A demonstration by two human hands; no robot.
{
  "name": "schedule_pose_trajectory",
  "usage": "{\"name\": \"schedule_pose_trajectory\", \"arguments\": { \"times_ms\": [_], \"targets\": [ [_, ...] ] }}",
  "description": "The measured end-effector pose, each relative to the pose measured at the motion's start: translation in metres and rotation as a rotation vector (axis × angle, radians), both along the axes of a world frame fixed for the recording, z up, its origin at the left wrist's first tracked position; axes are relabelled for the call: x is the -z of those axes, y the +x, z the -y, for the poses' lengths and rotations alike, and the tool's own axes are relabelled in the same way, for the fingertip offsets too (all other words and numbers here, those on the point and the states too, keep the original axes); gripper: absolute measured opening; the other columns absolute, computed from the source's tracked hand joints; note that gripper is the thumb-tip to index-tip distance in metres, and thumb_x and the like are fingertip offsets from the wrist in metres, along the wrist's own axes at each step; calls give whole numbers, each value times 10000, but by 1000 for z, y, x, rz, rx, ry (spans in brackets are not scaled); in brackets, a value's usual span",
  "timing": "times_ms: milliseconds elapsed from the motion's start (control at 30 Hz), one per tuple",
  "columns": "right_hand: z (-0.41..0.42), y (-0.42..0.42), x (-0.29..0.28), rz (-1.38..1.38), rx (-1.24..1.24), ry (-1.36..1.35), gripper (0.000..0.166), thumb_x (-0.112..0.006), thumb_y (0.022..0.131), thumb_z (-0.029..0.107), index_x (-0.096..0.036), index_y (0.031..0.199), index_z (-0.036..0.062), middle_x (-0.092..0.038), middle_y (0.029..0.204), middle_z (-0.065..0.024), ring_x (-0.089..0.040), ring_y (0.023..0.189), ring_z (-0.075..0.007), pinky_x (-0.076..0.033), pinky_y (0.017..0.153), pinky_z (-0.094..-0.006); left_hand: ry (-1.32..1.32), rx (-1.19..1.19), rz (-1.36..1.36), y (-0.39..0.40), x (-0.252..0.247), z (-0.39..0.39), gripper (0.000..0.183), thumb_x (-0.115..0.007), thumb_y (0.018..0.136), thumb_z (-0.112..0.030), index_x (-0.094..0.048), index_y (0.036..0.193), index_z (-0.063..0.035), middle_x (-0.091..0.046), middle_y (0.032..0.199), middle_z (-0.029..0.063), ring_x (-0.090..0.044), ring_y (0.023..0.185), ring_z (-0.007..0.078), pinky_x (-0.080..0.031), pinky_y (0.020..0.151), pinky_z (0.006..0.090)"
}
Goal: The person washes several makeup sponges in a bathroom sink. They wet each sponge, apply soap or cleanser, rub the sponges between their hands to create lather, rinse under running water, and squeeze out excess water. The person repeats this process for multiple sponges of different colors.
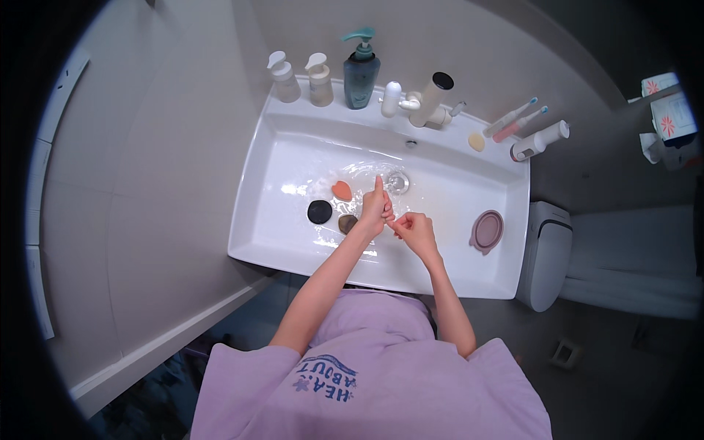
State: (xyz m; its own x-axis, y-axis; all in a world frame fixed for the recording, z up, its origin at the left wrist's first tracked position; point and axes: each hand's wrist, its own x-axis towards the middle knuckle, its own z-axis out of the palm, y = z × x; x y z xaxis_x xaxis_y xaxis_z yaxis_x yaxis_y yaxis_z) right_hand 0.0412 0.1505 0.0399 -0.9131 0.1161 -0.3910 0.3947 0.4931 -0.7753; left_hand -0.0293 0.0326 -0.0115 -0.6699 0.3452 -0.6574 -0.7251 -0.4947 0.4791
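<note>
Both my hands are over the white washbasin. My left hand has its thumb extended toward the drain and its fingers curled in. Close against its little-finger side, the fingertips of my right hand are pinched together. Whether anything small sits in either hand is hidden. Left of my left hand, an orange pointed sponge or puff lies on the wet basin floor. Near it are a round black pad and a brownish puff, the latter partly beside my left wrist.
A mauve oval collapsible bowl lies in the basin's right side. Along the back ledge stand a teal pump bottle, two pale pump bottles, a faucet, a yellowish sponge, toothbrushes and a white handheld device.
</note>
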Motion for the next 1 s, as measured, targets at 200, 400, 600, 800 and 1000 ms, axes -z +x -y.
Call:
{"name": "schedule_pose_trajectory", "arguments": {
  "times_ms": [200,400,600,800,1000],
  "targets": [
    [-18,-1,9,-10,15,31,234,-677,851,184,-675,772,-36,-674,645,-86,-642,575,-119,-503,554,-253,-411,96,-28,-8,23,-9,619,-401,964,-561,-439,607,-57,-397,503,33,-360,373,170,-266,349,316],
    [-2,-15,5,-88,19,157,212,-632,833,208,-691,808,7,-688,697,-131,-679,644,-267,-526,636,-352,-673,18,-20,-3,44,-18,626,-421,962,-545,-395,553,-72,-348,446,27,-350,339,154,-266,337,315],
    [20,-49,-47,-322,-132,366,177,-635,845,138,-678,866,-33,-682,732,-170,-683,669,-278,-525,626,-338,55,-64,131,-17,62,26,428,-461,984,-415,-509,862,-8,-583,762,128,-563,588,226,-468,531,383],
    [32,-107,-115,-663,-283,219,210,-572,850,47,-644,1026,-42,-659,972,-231,-649,876,-359,-512,776,-407,393,-282,128,-53,-52,71,329,-370,1028,-269,-421,1253,-34,-493,1306,177,-484,1239,325,-400,1056,520],
    [92,-211,-118,-938,-549,294,465,-484,818,-50,-455,1282,-70,-478,1319,-282,-472,1230,-391,-421,1012,-415,291,-745,-256,-141,-61,117,469,-351,1026,-359,-339,1359,-30,-391,1418,160,-420,1296,303,-376,1072,467]
  ]
}}
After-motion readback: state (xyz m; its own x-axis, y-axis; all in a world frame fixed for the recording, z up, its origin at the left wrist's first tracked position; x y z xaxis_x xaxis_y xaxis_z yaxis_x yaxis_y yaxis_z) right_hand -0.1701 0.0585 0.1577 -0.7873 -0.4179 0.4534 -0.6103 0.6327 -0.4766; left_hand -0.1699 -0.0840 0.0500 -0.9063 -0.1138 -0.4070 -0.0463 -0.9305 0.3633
